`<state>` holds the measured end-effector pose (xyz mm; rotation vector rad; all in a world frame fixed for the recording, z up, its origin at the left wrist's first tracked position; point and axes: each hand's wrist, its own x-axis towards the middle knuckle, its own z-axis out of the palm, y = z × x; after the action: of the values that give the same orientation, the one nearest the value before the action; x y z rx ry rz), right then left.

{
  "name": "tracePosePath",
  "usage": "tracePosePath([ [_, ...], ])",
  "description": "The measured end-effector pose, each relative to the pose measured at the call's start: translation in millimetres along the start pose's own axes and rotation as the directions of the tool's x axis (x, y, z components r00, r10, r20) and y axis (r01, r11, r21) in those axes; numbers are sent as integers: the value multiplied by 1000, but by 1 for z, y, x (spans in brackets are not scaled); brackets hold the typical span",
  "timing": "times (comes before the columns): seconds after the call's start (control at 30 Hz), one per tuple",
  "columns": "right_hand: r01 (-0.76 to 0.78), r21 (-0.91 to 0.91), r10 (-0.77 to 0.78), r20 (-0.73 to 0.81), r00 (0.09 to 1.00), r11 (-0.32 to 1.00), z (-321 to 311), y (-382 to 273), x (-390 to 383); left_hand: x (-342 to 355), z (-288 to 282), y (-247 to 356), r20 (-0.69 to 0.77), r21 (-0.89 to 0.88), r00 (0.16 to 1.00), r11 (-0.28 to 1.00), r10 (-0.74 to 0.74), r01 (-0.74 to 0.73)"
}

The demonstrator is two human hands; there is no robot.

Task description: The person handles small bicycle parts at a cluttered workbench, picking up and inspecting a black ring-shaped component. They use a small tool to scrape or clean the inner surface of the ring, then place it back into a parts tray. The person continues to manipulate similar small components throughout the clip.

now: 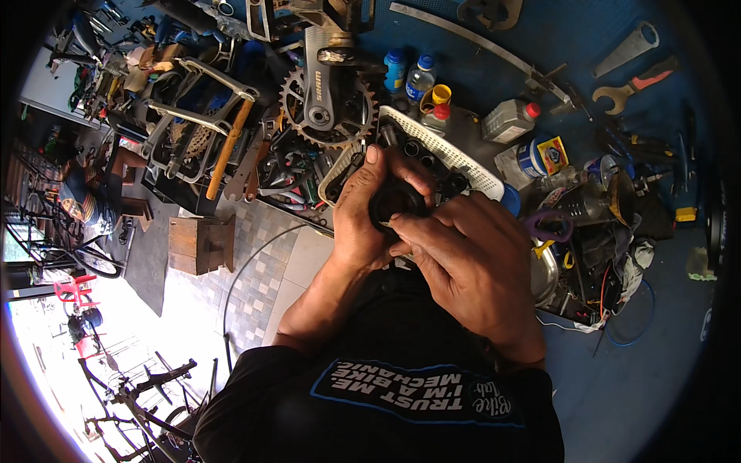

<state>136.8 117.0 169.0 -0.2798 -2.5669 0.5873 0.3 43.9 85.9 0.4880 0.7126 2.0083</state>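
Note:
In front of my chest I hold a round black ring-shaped part (377, 208) with a dark opening. My left hand (359, 216) is curled round it, with its thumb along one side and a finger across the far side. On the near right edge of the ring, the bent fingers of my right hand (478, 266) press together, with thumb and forefinger at the rim. Whether they pinch a second small piece there cannot be made out. Just beyond my hands stands a cream perforated basket (485, 174) with dark cylindrical parts (413, 147) in it.
A bicycle crank with a chainring (318, 116) hangs beyond my left hand. Bottles (421, 77), a grey jug (509, 122) and tubs (532, 157) line the bench. Tools hang on the blue wall. At left are a wooden block (202, 245), a hose (225, 309) and another person (96, 181).

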Motion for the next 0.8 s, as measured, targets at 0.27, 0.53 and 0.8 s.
tracePosePath([
  [0.27,25,-39,-24,31,999,999,-4,-1,3,0,4,0,23,-48,1000,999,-13,14],
  [0.53,8,-19,-7,60,998,1000,-2,0,3,0,2,-8,-7,-73,999,997,-32,31],
  [0.8,-57,141,59,-14,998,988,4,3,0,4,-4,-7,39,-197,993,973,-111,117],
])
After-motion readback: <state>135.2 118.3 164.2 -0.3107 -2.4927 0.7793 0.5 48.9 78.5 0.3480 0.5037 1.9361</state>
